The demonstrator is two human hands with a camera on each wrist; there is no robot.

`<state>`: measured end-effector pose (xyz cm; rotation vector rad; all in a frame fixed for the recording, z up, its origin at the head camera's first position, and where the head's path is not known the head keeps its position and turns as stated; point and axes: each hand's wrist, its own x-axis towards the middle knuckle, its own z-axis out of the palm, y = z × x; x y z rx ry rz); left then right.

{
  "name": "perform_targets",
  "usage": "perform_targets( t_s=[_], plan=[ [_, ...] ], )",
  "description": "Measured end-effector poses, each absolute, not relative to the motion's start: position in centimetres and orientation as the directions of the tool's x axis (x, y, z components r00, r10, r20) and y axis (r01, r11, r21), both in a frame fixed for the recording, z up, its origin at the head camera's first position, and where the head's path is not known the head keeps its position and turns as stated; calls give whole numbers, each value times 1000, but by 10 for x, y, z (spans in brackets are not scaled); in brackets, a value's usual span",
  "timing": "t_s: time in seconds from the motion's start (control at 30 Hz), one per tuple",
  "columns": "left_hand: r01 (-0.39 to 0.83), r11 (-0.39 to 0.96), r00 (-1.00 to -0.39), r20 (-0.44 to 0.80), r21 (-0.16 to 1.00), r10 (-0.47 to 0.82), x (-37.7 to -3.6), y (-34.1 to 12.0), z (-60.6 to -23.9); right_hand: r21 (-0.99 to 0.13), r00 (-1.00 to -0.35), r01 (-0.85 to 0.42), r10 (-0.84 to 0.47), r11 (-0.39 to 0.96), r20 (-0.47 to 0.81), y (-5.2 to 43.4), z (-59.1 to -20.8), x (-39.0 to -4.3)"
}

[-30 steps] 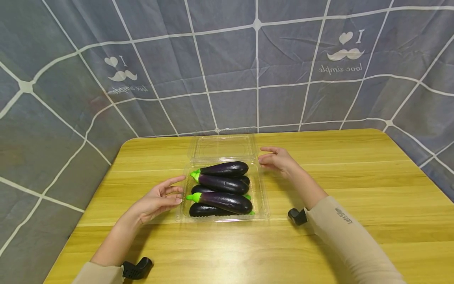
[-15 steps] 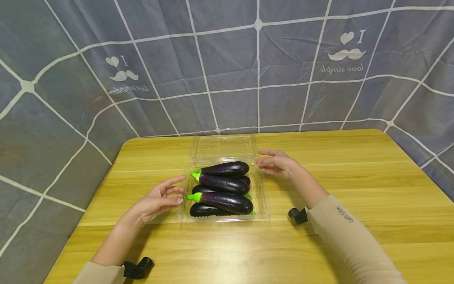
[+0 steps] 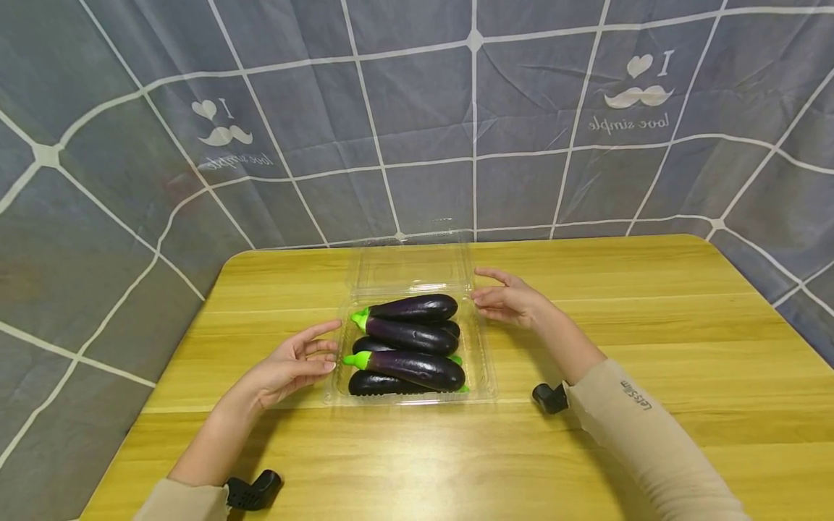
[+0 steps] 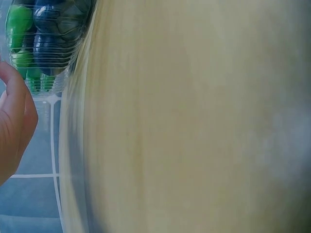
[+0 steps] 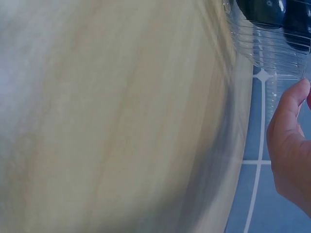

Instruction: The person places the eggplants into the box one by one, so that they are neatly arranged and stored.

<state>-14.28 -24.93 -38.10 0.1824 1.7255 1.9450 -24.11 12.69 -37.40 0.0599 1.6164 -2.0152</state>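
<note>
A clear plastic clamshell box [image 3: 485, 376] stands on the table with its hinged lid [image 3: 410, 268] tilted back toward the curtain. Several dark purple eggplants [image 3: 417, 370] with bright green stems lie piled in the base. My left hand [image 3: 293, 367] is at the box's left wall, thumb and index finger spread, fingertips right at the rim. At the back right corner, beside the hinge, is my right hand [image 3: 508, 298]; its index finger extends along the lid's edge. In the right wrist view the thumb [image 5: 291, 104] reaches the box's corner. Neither hand holds an eggplant.
The wood-grain table [image 3: 619, 311] has rounded back corners. A grey curtain [image 3: 417, 130] with white lines hangs behind it and along the left side. Black wrist devices [image 3: 254, 490] sit below both forearms, close over the tabletop.
The lid has risen slightly from its laid-back position. My right hand has shifted a little left, to the lid's edge. The left hand and the eggplants stay put.
</note>
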Motion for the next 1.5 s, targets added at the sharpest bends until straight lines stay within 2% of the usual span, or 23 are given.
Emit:
perform_targets(
  t_s=[0.2,0.6,1.5],
  plan=[
    [-295,-47,-851,-240,954,467,-144,-249,-381,-895,-863,418,-375,-157,-338,126,-374,-238],
    [-295,-33,-853,-247,955,460,-143,-250,-381,-942,-915,314,-302,-119,-267,122,-377,-235],
    [-302,-28,-850,-255,953,461,-143,-249,-379,-968,-927,226,-330,-113,-178,124,-380,-232]
  ],
)
